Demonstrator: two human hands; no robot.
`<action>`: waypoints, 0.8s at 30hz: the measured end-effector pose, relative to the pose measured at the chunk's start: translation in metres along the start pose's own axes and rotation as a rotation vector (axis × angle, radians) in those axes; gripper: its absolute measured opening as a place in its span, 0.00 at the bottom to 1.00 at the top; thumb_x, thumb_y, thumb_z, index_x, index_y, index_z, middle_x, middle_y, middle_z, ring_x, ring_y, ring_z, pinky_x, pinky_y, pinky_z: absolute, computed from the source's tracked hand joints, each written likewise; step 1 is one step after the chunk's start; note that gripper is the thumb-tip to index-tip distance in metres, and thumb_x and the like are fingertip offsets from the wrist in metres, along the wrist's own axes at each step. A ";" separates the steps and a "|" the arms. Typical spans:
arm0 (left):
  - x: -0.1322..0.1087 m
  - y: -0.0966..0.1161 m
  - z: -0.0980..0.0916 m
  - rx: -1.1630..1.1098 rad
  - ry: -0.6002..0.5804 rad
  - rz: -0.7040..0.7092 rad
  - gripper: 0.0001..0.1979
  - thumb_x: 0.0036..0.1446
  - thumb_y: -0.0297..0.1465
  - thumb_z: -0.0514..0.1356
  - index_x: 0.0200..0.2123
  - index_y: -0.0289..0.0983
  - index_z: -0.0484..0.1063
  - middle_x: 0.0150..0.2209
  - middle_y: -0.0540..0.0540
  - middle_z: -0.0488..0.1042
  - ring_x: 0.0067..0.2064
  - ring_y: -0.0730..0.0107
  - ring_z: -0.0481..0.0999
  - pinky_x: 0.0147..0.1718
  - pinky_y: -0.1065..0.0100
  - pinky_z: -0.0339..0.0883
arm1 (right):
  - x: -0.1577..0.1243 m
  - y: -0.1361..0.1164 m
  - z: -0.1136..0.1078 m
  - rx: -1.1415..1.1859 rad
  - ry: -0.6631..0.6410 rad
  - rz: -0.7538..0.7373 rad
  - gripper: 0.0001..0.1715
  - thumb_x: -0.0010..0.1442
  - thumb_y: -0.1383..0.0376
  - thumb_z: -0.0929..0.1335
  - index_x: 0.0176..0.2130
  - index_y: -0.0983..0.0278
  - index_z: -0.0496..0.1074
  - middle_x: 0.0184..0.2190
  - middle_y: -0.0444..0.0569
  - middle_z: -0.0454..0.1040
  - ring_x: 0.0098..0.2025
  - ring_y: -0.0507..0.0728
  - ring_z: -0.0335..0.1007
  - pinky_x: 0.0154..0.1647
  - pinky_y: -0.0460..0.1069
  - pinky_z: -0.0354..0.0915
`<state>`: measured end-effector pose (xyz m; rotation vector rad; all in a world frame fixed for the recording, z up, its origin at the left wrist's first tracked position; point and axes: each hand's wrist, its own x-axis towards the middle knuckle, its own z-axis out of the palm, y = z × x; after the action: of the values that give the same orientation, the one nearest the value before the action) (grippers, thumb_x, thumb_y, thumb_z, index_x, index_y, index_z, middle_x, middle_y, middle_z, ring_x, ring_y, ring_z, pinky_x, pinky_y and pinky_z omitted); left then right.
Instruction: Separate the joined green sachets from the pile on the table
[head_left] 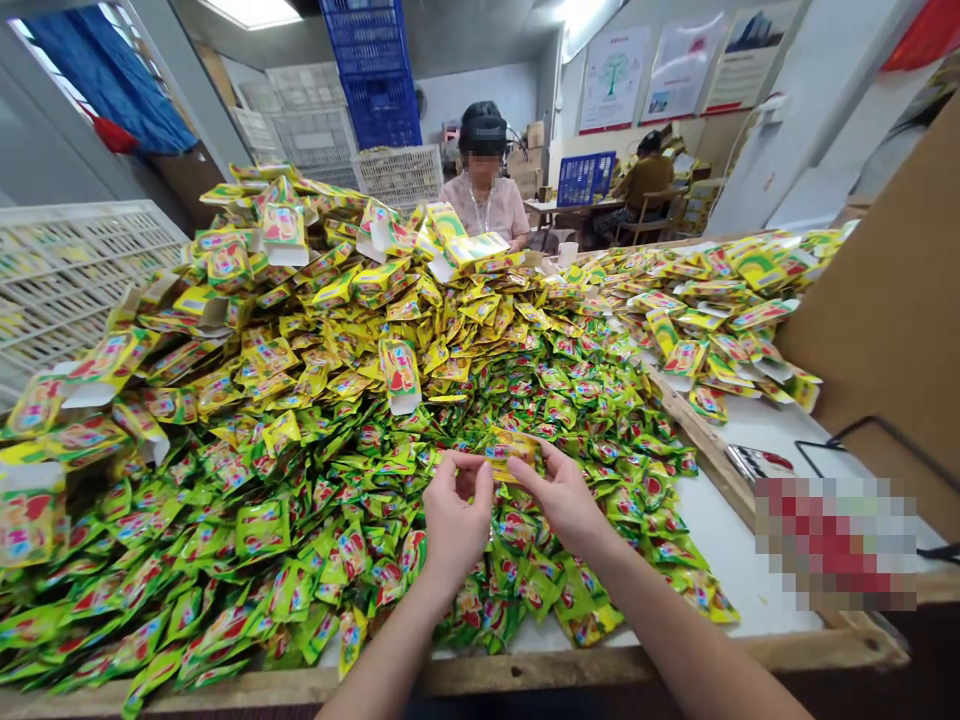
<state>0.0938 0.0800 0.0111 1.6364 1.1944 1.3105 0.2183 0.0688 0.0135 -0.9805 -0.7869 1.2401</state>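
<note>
Above the heap in front of me, a small yellow packet (516, 447) with a printed label is held in both hands. My left hand (457, 515) pinches at its left end, thumb and forefinger together. My right hand (561, 495) grips the right side, its thumb across the front. Green sachets (262, 527) with red fruit pictures lie under and around my hands. Just beyond is a yellow carton (400, 375) with a white open flap, and yellow sachets (480, 320) are heaped behind it.
Many yellow cartons (225, 265) are piled at left and back, more (720, 300) at right behind a wooden strip (705, 450). A white crate (82, 270) stands left, a cardboard panel (885, 330) right. A person (486, 195) sits opposite; another (643, 180) sits farther back.
</note>
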 end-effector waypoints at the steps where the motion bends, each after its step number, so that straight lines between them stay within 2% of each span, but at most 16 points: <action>1: 0.007 0.004 -0.006 0.106 -0.064 0.072 0.06 0.57 0.34 0.54 0.31 0.38 0.65 0.26 0.49 0.72 0.28 0.70 0.75 0.28 0.69 0.70 | 0.001 0.000 -0.002 -0.040 0.024 -0.029 0.23 0.43 0.55 0.75 0.39 0.62 0.73 0.39 0.48 0.79 0.41 0.58 0.75 0.45 0.52 0.70; 3: 0.033 0.014 -0.025 0.404 -0.182 0.256 0.05 0.58 0.28 0.52 0.34 0.37 0.68 0.31 0.46 0.74 0.34 0.67 0.75 0.35 0.65 0.71 | 0.005 -0.001 -0.007 -0.057 0.083 -0.060 0.23 0.42 0.56 0.75 0.38 0.63 0.73 0.38 0.48 0.79 0.40 0.58 0.75 0.45 0.53 0.70; 4: 0.050 0.019 -0.036 0.581 -0.211 0.350 0.09 0.56 0.24 0.51 0.36 0.37 0.70 0.35 0.43 0.74 0.39 0.63 0.75 0.40 0.62 0.70 | 0.007 -0.002 -0.010 -0.043 0.110 -0.061 0.24 0.42 0.55 0.75 0.38 0.63 0.73 0.38 0.48 0.79 0.39 0.58 0.76 0.44 0.53 0.71; 6: 0.090 0.026 -0.060 0.942 -0.211 0.450 0.18 0.50 0.17 0.51 0.41 0.36 0.71 0.44 0.38 0.73 0.47 0.55 0.72 0.47 0.53 0.66 | 0.011 -0.004 -0.015 -0.022 0.157 -0.061 0.25 0.40 0.56 0.76 0.38 0.63 0.72 0.37 0.48 0.79 0.37 0.58 0.76 0.42 0.53 0.71; 8: 0.129 0.027 -0.080 1.188 -0.251 0.547 0.22 0.48 0.15 0.52 0.44 0.39 0.72 0.53 0.37 0.68 0.55 0.48 0.66 0.51 0.45 0.60 | 0.013 -0.005 -0.018 -0.043 0.178 -0.063 0.26 0.39 0.58 0.76 0.39 0.63 0.72 0.36 0.47 0.79 0.37 0.57 0.76 0.42 0.53 0.71; 10: 0.157 0.023 -0.092 1.282 -0.374 0.639 0.23 0.48 0.15 0.52 0.43 0.42 0.74 0.57 0.40 0.66 0.59 0.48 0.62 0.55 0.44 0.54 | 0.014 -0.006 -0.018 -0.087 0.170 -0.064 0.26 0.40 0.58 0.76 0.40 0.63 0.73 0.35 0.47 0.80 0.37 0.58 0.76 0.43 0.53 0.71; 13: 0.175 0.017 -0.101 1.302 -0.490 0.686 0.21 0.49 0.15 0.52 0.38 0.44 0.75 0.56 0.44 0.67 0.61 0.53 0.61 0.59 0.47 0.49 | 0.015 -0.004 -0.018 -0.138 0.162 -0.063 0.25 0.40 0.59 0.75 0.39 0.63 0.74 0.35 0.48 0.80 0.37 0.58 0.76 0.42 0.53 0.71; 15: 0.173 0.019 -0.105 1.308 -0.443 0.700 0.19 0.48 0.16 0.53 0.36 0.43 0.74 0.56 0.44 0.68 0.61 0.54 0.60 0.59 0.47 0.47 | 0.017 -0.003 -0.019 -0.145 0.186 -0.069 0.26 0.38 0.59 0.76 0.40 0.63 0.73 0.35 0.49 0.80 0.38 0.59 0.76 0.42 0.54 0.71; 18: 0.153 0.034 -0.111 1.302 -0.265 0.683 0.15 0.47 0.21 0.56 0.40 0.39 0.69 0.52 0.38 0.69 0.58 0.49 0.63 0.58 0.45 0.47 | 0.019 -0.006 -0.021 -0.131 0.252 -0.114 0.29 0.37 0.59 0.76 0.41 0.63 0.73 0.35 0.49 0.79 0.39 0.60 0.76 0.43 0.55 0.71; 20: 0.129 0.043 -0.112 1.240 -0.208 0.582 0.18 0.47 0.29 0.58 0.44 0.34 0.65 0.44 0.36 0.72 0.49 0.50 0.71 0.53 0.48 0.57 | 0.018 -0.009 -0.020 -0.132 0.282 -0.183 0.28 0.38 0.59 0.76 0.41 0.62 0.72 0.37 0.49 0.79 0.40 0.60 0.76 0.44 0.56 0.71; 22: 0.098 0.047 -0.106 1.140 -0.202 0.455 0.24 0.46 0.37 0.60 0.45 0.33 0.60 0.37 0.40 0.72 0.39 0.55 0.73 0.42 0.55 0.65 | 0.013 -0.013 -0.018 -0.138 0.277 -0.274 0.25 0.41 0.59 0.76 0.41 0.61 0.73 0.37 0.49 0.79 0.40 0.59 0.75 0.45 0.56 0.71; 24: 0.066 0.042 -0.092 1.086 -0.147 0.396 0.27 0.44 0.40 0.62 0.45 0.35 0.59 0.35 0.42 0.71 0.36 0.57 0.72 0.37 0.59 0.66 | 0.004 -0.016 -0.015 -0.146 0.234 -0.362 0.22 0.44 0.60 0.75 0.41 0.60 0.73 0.36 0.48 0.78 0.38 0.58 0.75 0.43 0.55 0.72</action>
<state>0.0172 0.1277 0.0923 2.7804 1.6789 0.6978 0.2385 0.0694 0.0221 -1.0261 -0.8342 0.7506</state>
